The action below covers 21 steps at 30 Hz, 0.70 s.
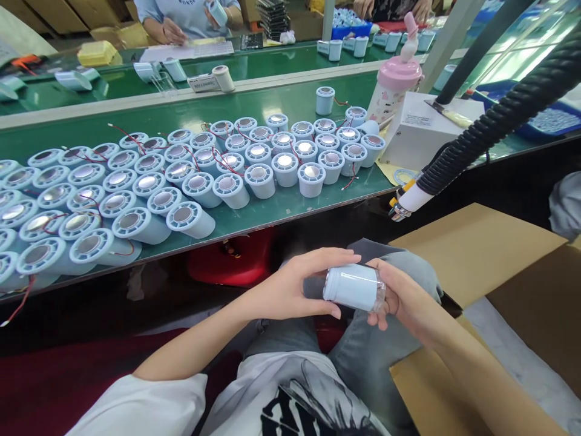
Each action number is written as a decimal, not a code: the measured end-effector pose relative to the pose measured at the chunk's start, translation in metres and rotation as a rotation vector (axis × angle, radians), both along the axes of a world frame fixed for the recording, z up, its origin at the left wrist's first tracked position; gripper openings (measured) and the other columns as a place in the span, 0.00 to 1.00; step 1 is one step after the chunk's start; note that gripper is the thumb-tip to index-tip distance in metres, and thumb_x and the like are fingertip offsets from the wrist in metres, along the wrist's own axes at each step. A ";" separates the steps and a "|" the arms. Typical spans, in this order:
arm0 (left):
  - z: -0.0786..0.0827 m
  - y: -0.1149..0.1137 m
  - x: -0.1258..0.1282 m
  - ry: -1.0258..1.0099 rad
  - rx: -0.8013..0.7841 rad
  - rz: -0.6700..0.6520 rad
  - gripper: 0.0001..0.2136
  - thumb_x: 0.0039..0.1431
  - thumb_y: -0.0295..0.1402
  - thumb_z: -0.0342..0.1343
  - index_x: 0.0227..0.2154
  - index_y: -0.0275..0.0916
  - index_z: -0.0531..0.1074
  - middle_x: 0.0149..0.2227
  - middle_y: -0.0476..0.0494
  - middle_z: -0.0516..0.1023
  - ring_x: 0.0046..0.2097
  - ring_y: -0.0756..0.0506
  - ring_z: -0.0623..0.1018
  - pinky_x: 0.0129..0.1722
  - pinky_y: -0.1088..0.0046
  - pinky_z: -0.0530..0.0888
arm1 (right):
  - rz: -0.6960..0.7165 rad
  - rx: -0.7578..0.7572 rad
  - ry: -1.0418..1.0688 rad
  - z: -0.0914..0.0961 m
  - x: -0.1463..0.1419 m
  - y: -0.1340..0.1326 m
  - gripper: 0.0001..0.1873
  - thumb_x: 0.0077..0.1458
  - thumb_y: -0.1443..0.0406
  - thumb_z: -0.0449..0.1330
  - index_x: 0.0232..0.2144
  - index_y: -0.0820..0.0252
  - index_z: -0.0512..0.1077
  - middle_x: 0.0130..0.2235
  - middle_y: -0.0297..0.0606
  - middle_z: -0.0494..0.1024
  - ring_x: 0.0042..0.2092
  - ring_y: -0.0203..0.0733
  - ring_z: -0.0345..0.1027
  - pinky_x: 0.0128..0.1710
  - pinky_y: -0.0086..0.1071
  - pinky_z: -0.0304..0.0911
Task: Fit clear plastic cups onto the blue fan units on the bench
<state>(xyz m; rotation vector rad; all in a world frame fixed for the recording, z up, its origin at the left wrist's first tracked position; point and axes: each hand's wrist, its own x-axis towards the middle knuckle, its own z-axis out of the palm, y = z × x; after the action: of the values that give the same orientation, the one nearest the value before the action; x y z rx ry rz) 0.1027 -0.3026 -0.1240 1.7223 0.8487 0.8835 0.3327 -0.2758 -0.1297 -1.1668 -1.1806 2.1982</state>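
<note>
Over my lap, a light-blue cylindrical housing [353, 287] lies on its side, with clear plastic showing around its right end. My right hand [399, 293] is closed on that end, thumb on top and fingers underneath. Spread around the left end, my left hand [297, 284] has its fingers above and its thumb below; whether they touch the housing is hard to tell. Many similar light-blue housings [311, 180] stand in rows on the green bench [254, 227], their ribbed ends with round silver centres facing up. Thin red and dark wires [227, 163] come from several of them.
A black corrugated hose [494, 115] slants down at right before a white box [429, 133]. A pink-lidded bottle [399, 79] stands behind. An open cardboard carton [481, 254] is at my right. Across the bench, a person [190, 24] holds a light-blue part.
</note>
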 end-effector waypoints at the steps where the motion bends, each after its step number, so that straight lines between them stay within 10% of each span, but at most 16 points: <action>1: -0.001 0.000 0.000 -0.017 0.000 -0.005 0.35 0.47 0.30 0.69 0.60 0.48 0.65 0.63 0.41 0.66 0.64 0.40 0.65 0.64 0.61 0.63 | 0.001 -0.012 0.007 0.000 -0.001 0.000 0.25 0.56 0.43 0.56 0.35 0.58 0.65 0.22 0.32 0.73 0.22 0.36 0.70 0.19 0.24 0.64; 16: 0.001 -0.004 0.007 -0.074 -0.119 0.002 0.30 0.50 0.29 0.66 0.57 0.47 0.67 0.58 0.39 0.68 0.58 0.41 0.70 0.52 0.67 0.74 | 0.191 -0.255 0.043 -0.001 -0.002 -0.001 0.40 0.57 0.35 0.42 0.23 0.64 0.71 0.20 0.38 0.72 0.15 0.29 0.64 0.12 0.17 0.57; 21: 0.009 -0.010 0.008 -0.059 -0.253 0.056 0.30 0.52 0.33 0.66 0.58 0.44 0.65 0.56 0.39 0.69 0.53 0.42 0.74 0.48 0.70 0.76 | 0.062 0.381 0.015 -0.011 0.009 -0.001 0.36 0.56 0.36 0.48 0.51 0.56 0.66 0.41 0.45 0.78 0.36 0.46 0.77 0.30 0.34 0.75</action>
<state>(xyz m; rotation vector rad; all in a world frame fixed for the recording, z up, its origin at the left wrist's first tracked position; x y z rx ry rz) 0.1111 -0.3122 -0.1151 1.4533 0.9305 0.8225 0.3416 -0.2771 -0.1411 -0.9618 -1.5612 1.9033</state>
